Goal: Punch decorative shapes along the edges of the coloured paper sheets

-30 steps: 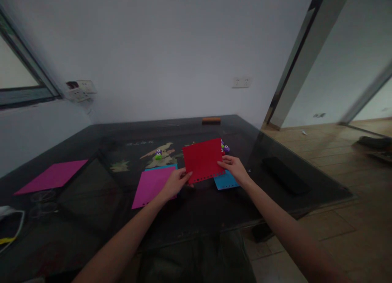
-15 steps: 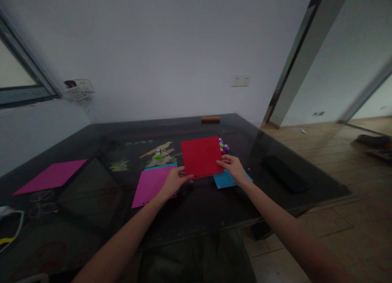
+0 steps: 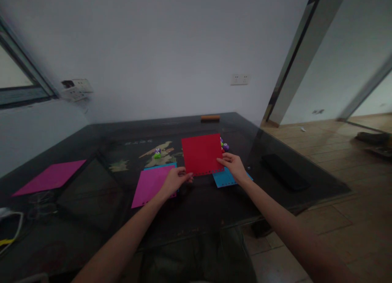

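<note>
A red sheet of paper (image 3: 202, 153), with a row of punched holes along its lower edge, is held up above the table. My right hand (image 3: 233, 167) pinches it near its lower right corner. At the lower left corner are the closed fingers of my left hand (image 3: 175, 181). A pink sheet (image 3: 151, 186) lies below my left forearm and hand, over a blue sheet (image 3: 161, 166) whose edge shows. Another blue sheet (image 3: 226, 178) lies beneath my right hand, partly covered by it. Small toys with eyes (image 3: 226, 146) are partly hidden behind the red sheet.
The dark glossy table (image 3: 214, 209) stands against the wall. More small eyed toys (image 3: 157, 153) sit left of centre. A pink sheet (image 3: 50, 177) lies far left, near a white cable (image 3: 18, 230). A black oblong object (image 3: 284, 172) is at right and a brown roll (image 3: 210, 118) at the back.
The red sheet has risen slightly and tilted a little, still between both hands. My hands have barely moved. Everything on the table stays in place.
</note>
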Demonstrator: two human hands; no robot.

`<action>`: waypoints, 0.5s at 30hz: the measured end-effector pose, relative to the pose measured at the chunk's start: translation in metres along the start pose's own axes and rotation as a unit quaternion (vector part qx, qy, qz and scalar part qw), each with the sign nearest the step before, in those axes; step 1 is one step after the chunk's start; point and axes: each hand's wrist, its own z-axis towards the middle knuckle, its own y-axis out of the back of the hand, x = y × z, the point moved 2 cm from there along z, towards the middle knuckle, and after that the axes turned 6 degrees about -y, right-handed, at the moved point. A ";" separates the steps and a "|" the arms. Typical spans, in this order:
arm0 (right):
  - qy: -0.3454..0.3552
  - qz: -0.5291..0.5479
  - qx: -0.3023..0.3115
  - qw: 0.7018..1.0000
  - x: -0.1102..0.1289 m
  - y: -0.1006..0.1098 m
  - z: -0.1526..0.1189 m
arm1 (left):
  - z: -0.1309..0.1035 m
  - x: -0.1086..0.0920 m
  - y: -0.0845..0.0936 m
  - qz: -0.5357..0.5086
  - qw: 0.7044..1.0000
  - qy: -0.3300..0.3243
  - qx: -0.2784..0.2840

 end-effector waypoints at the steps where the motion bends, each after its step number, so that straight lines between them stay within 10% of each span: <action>1: -0.001 0.001 0.000 1.000 0.000 0.000 0.000 | -0.001 -0.002 0.000 0.000 1.000 0.002 0.000; 15: 0.017 0.005 0.032 0.999 -0.005 0.003 0.004 | -0.004 -0.017 0.000 0.063 0.998 0.006 -0.013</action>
